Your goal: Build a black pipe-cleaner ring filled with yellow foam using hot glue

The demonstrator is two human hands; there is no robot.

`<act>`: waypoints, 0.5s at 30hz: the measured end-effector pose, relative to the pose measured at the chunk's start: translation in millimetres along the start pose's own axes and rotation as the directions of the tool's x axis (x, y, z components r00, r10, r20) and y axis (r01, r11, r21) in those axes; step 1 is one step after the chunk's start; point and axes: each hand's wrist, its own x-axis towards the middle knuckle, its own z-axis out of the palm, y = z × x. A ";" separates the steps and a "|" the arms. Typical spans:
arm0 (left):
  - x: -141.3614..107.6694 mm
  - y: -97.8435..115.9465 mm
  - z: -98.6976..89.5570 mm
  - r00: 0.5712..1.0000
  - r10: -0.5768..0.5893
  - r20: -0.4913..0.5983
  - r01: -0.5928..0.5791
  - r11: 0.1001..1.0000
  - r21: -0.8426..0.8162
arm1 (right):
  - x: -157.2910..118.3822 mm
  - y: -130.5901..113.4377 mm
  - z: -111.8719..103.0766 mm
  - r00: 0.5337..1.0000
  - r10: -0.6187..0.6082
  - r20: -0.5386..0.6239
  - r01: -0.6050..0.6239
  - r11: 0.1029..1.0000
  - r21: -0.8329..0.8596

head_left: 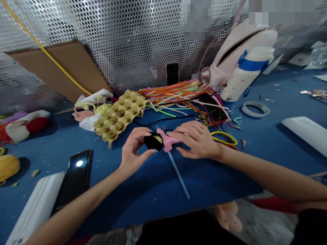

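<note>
Near the middle of the blue table, my left hand point(135, 148) grips a small round black piece point(150, 141) between thumb and fingers; a yellowish patch shows on its right side. Just right of it is a pink glue gun point(168, 140), its handle held in my right hand point(195, 139). A long translucent glue stick point(180, 177) sticks out from the gun toward the table's front edge. The gun's nozzle points up and away, close beside the black piece.
Behind my hands lie an egg carton point(120, 114) and a heap of coloured pipe cleaners point(173, 92). A black phone point(76, 173) is at the left. Tape point(255, 109), a white bottle point(242, 78) and yellow-handled scissors point(224, 137) are at the right.
</note>
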 end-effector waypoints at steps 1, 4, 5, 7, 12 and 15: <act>-0.4 -0.4 0.2 1.000 -0.003 0.006 0.003 1.000 -0.008 | -0.1 -2.2 -1.0 0.999 -0.029 -0.023 0.029 1.000 -0.009; -1.1 -1.1 0.8 1.000 -0.008 0.027 0.008 1.000 -0.011 | -0.8 -6.0 -1.5 0.997 -0.071 -0.019 0.071 0.997 -0.020; -1.3 -1.1 1.0 0.999 -0.008 0.032 0.008 1.000 -0.005 | -1.0 -6.5 -1.2 0.997 -0.071 -0.006 0.071 0.997 -0.022; -1.8 -1.3 1.3 0.999 -0.005 0.040 0.005 1.000 0.004 | -1.3 -6.5 -0.5 0.998 -0.054 0.018 0.054 0.998 -0.022; -2.7 -2.2 1.4 0.999 -0.002 0.039 0.002 1.000 0.011 | -2.2 -5.4 0.7 0.998 -0.040 0.053 0.041 0.999 -0.017; -2.7 -2.7 1.3 0.999 0.009 0.046 -0.009 1.000 -0.001 | -3.1 -5.1 1.3 0.997 -0.038 0.062 0.040 0.999 -0.019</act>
